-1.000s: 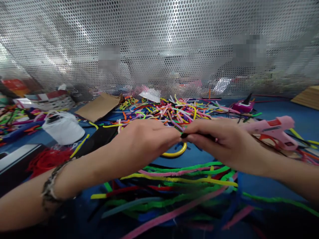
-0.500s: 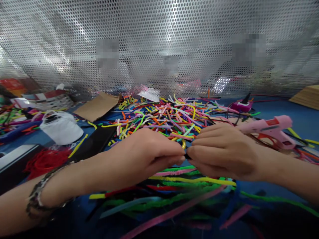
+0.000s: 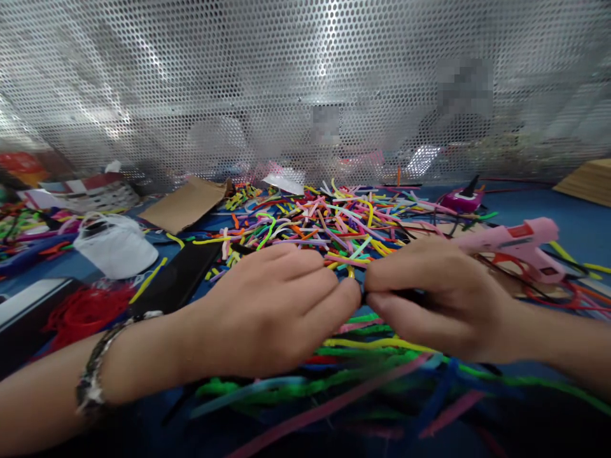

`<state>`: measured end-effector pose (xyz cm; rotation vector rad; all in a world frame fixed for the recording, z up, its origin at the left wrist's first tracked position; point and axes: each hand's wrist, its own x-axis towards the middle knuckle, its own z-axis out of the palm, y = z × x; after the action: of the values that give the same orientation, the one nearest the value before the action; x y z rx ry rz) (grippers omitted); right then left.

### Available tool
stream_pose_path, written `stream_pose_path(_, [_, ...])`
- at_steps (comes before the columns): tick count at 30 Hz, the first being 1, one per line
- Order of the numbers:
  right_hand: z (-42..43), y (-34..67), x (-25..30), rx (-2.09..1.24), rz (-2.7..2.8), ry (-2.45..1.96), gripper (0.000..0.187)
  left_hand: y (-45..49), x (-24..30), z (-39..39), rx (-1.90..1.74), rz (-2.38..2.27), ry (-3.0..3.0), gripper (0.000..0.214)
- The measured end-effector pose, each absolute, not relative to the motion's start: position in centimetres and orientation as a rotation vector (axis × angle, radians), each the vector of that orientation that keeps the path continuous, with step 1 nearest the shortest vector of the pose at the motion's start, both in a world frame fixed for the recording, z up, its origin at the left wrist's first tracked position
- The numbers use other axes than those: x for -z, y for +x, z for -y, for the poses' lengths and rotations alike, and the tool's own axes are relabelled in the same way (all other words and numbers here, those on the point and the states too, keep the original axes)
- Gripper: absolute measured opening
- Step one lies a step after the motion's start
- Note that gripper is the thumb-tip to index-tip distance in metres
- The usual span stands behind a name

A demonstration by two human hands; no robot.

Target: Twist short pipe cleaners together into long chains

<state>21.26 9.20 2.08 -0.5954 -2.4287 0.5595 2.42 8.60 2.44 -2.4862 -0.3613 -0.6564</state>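
Note:
My left hand (image 3: pixel 274 305) and my right hand (image 3: pixel 434 296) meet in the middle of the view, fingers curled and fingertips almost touching. Both pinch a thin black pipe cleaner (image 3: pixel 364 298), of which only a short dark bit shows between the fingertips; the fingers hide most of it. A yellow pipe cleaner end (image 3: pixel 351 271) shows just behind the fingertips. Beneath the hands, long green, yellow, pink and blue pipe cleaners (image 3: pixel 329 407) lie across the blue table. Beyond them spreads a heap of short cut pipe cleaners (image 3: pixel 329 219) in many colours.
A pink glue gun (image 3: pixel 520 245) lies right, with a purple bottle (image 3: pixel 461 200) behind. On the left are a white face mask (image 3: pixel 117 248), red strands (image 3: pixel 90 308), a black flat case (image 3: pixel 179 280) and cardboard (image 3: pixel 186 207). A perforated metal screen (image 3: pixel 305 76) closes off the back.
My left hand has rolled so that its back and knuckles face me. My right hand has turned too, thumb and forefinger now showing. The fingertips stay together at the same spot.

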Motion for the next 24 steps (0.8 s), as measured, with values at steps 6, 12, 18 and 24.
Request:
stream_pose_path(6, [-9.4, 22.3, -3.5, 0.863, 2.462, -0.242, 0.022, 2.0, -3.5, -9.6, 0.600, 0.936, -3.471, 0.023])
stream_pose_path(12, [-8.9, 22.7, -3.2, 1.363, 2.369, -0.058, 0.019, 2.4, -3.3, -10.3, 0.220, 1.363, -3.934, 0.035])
stream_pose_path(18, [-9.3, 22.6, -2.9, 1.475, 2.370, -0.019, 0.020, 2.7, -3.0, -10.4, 0.512, 1.412, -3.709, 0.023])
stream_pose_path(24, [-9.4, 22.4, -3.1, 1.358, 2.456, 0.191, 0.029, 2.5, -3.3, -10.8, 0.285, 1.341, -3.678, 0.015])
